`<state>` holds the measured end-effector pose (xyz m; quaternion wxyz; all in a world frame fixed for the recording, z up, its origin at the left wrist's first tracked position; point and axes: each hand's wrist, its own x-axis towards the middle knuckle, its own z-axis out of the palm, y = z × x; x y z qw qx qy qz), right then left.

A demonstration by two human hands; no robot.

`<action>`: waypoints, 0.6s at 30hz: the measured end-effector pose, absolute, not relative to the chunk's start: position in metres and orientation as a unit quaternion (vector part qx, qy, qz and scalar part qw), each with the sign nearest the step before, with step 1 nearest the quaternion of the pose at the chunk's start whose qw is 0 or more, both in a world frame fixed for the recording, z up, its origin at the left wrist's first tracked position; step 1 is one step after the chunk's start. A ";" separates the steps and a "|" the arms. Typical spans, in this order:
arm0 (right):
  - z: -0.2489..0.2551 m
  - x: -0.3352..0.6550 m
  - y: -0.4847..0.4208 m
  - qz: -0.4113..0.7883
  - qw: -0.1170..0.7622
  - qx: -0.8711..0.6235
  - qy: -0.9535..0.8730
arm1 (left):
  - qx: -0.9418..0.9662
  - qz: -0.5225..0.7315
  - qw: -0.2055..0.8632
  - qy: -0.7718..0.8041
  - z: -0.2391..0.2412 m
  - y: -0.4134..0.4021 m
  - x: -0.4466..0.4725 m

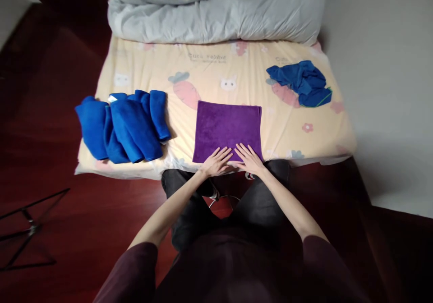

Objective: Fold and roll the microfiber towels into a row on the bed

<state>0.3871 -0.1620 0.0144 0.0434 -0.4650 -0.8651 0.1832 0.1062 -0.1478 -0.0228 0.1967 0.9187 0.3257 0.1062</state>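
Note:
A purple towel (pixel 228 125), folded into a flat rectangle, lies at the front edge of the bed. My left hand (pixel 217 161) rests flat on its near edge with the fingers spread. Beside it, my right hand (pixel 249 158) lies flat on the near right part of the towel, fingers apart. Neither hand grips anything. To the left sits a loose row of bright blue cloths (pixel 126 127), rolled or bunched together. A crumpled darker blue cloth (pixel 301 82) with a thin green edge is at the right.
Under these things is a bed (pixel 209 77) with a cream sheet printed with carrots and rabbits. A grey quilt (pixel 216 14) is heaped at its far end. A wall (pixel 389 91) stands to the right. Black stand legs (pixel 32 228) are on the dark red floor at left.

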 end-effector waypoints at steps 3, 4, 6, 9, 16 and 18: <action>0.003 0.393 -0.176 0.164 0.019 -0.470 -0.867 | 0.924 0.076 0.192 0.323 -0.031 -0.158 0.103; 0.001 0.396 -0.177 0.154 0.017 -0.475 -0.866 | 0.924 0.070 0.193 0.324 -0.032 -0.158 0.097; -0.001 0.402 -0.177 0.142 0.019 -0.478 -0.866 | 0.922 0.063 0.204 0.324 -0.034 -0.158 0.080; -0.001 0.412 -0.178 0.144 0.046 -0.470 -0.870 | 0.910 0.071 0.220 0.344 -0.037 -0.159 0.041; -0.016 0.458 -0.176 0.195 0.166 -0.482 -0.838 | 0.858 0.143 0.209 0.447 -0.045 -0.170 -0.038; -0.020 0.470 -0.177 0.209 0.208 -0.502 -0.813 | 0.854 0.162 0.198 0.453 -0.045 -0.171 -0.038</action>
